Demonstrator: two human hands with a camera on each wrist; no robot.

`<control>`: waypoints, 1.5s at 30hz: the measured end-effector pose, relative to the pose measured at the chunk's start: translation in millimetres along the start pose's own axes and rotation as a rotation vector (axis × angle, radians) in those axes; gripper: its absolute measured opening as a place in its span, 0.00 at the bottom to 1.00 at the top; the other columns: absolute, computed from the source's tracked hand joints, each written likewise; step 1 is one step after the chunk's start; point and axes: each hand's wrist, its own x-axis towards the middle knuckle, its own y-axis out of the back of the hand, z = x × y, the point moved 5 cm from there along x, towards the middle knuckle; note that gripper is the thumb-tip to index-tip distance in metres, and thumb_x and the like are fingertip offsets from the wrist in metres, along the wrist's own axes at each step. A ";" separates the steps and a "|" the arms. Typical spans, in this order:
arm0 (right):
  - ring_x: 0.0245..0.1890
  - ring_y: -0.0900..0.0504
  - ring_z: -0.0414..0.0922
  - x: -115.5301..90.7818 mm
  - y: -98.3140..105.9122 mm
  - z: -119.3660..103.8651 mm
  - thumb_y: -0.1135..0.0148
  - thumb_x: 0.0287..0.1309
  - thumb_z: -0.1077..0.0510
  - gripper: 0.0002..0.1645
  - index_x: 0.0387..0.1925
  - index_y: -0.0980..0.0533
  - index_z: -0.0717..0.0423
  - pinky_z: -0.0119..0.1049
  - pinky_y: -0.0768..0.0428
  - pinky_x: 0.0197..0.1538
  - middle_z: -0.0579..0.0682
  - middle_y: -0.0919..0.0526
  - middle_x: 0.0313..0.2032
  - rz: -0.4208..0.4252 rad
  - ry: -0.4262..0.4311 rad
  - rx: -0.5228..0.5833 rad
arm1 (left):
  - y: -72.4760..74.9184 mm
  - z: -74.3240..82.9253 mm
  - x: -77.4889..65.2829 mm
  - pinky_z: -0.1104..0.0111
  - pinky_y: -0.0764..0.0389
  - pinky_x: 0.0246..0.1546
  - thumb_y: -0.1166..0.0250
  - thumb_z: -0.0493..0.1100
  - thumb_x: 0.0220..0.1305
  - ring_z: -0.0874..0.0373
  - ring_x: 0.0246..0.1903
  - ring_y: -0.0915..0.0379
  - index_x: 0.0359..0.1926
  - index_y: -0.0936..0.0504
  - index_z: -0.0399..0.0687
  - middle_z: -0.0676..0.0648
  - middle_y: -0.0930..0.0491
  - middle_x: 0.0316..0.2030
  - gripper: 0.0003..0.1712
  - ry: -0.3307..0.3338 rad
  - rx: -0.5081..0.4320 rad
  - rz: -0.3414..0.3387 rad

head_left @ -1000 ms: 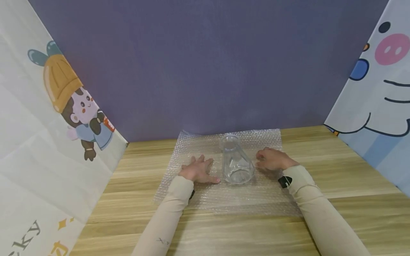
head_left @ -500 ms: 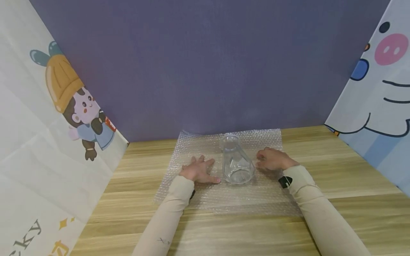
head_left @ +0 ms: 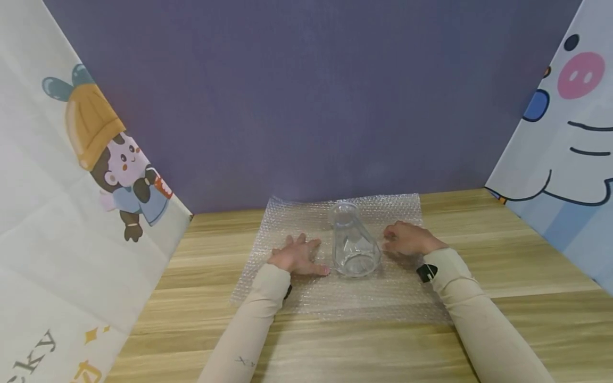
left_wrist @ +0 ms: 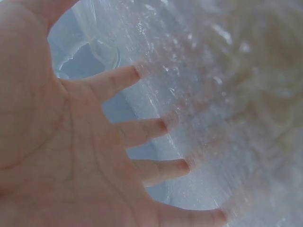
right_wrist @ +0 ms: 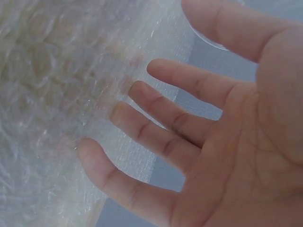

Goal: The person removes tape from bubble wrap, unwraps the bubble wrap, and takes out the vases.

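A clear conical vessel (head_left: 355, 242), wide at the near end with a narrower neck and flared rim at the far end, is on a sheet of bubble wrap (head_left: 287, 213). Whether it stands or lies is unclear. To its left, my left hand (head_left: 297, 255) rests on the wrap with fingers spread, the thumb tip close to the vessel's base. On the other side is my right hand (head_left: 409, 238), its relaxed, slightly bent fingers (right_wrist: 156, 127) against the wrap. Both wrist views show palms with nothing gripped, and part of the vessel (left_wrist: 85, 52) behind the left hand.
The wood-grain table (head_left: 201, 319) extends around the bubble wrap. A plain purple-blue panel (head_left: 311, 106) rises at its far edge. White cloths with cartoon prints hang at the left (head_left: 62, 213) and right (head_left: 565, 159).
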 end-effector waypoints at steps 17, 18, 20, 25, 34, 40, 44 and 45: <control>0.56 0.18 0.64 -0.6 4.5 -5.3 0.42 0.71 0.50 0.29 0.62 0.26 0.69 0.60 0.19 0.56 0.68 0.18 0.56 0.042 -0.020 0.061 | -3.3 -1.0 4.3 0.22 0.47 0.66 0.32 0.77 0.54 0.30 0.80 0.64 0.79 0.42 0.68 0.42 0.54 0.82 0.56 -0.007 -0.001 -0.001; 0.55 0.18 0.64 -1.1 6.2 -6.3 0.42 0.71 0.49 0.29 0.62 0.26 0.69 0.61 0.19 0.55 0.68 0.17 0.55 0.058 -0.030 0.073 | -3.4 -0.8 4.4 0.22 0.48 0.66 0.32 0.76 0.54 0.30 0.80 0.65 0.79 0.42 0.69 0.42 0.55 0.82 0.56 -0.008 0.000 -0.003; 0.54 0.17 0.65 -1.0 9.8 -8.9 0.43 0.72 0.49 0.29 0.61 0.26 0.69 0.61 0.19 0.55 0.69 0.17 0.54 0.104 -0.032 0.088 | -3.8 -0.2 4.6 0.22 0.47 0.66 0.32 0.76 0.54 0.30 0.80 0.65 0.79 0.42 0.68 0.42 0.54 0.82 0.56 -0.009 -0.003 -0.003; 0.53 0.16 0.63 2.1 13.4 -17.8 0.46 0.75 0.47 0.30 0.61 0.25 0.69 0.59 0.18 0.56 0.69 0.17 0.54 0.185 0.000 0.200 | -5.0 -0.7 5.5 0.22 0.48 0.66 0.31 0.76 0.53 0.30 0.80 0.65 0.79 0.42 0.68 0.41 0.55 0.82 0.57 -0.007 -0.009 -0.002; 0.52 0.16 0.59 6.1 -1.1 -37.9 0.51 0.70 0.27 0.52 0.71 0.39 0.68 0.45 0.10 0.40 0.72 0.29 0.65 -0.032 -0.107 0.559 | -5.7 -3.1 6.9 0.22 0.49 0.66 0.31 0.77 0.52 0.29 0.80 0.66 0.79 0.41 0.68 0.41 0.55 0.82 0.57 -0.001 -0.013 0.004; 0.59 0.22 0.66 3.9 -7.6 -44.3 0.50 0.70 0.28 0.53 0.73 0.45 0.67 0.47 0.10 0.41 0.74 0.39 0.70 -0.079 -0.115 0.655 | -5.6 -2.8 6.5 0.21 0.49 0.66 0.31 0.77 0.52 0.29 0.79 0.66 0.79 0.42 0.69 0.41 0.55 0.82 0.57 0.000 -0.014 0.005; 0.60 0.23 0.65 2.8 -11.2 -49.2 0.48 0.69 0.28 0.54 0.74 0.47 0.66 0.48 0.10 0.40 0.74 0.39 0.70 -0.104 -0.106 0.683 | -4.8 -1.7 5.1 0.21 0.49 0.66 0.30 0.76 0.52 0.29 0.79 0.65 0.79 0.41 0.69 0.41 0.54 0.82 0.57 0.003 -0.018 0.011; 0.61 0.23 0.65 2.6 -12.1 -50.2 0.47 0.69 0.27 0.55 0.74 0.47 0.66 0.48 0.10 0.40 0.74 0.39 0.70 -0.108 -0.108 0.685 | -4.5 -1.3 4.7 0.21 0.49 0.66 0.30 0.76 0.52 0.29 0.79 0.65 0.79 0.41 0.68 0.41 0.54 0.82 0.57 0.003 -0.019 0.012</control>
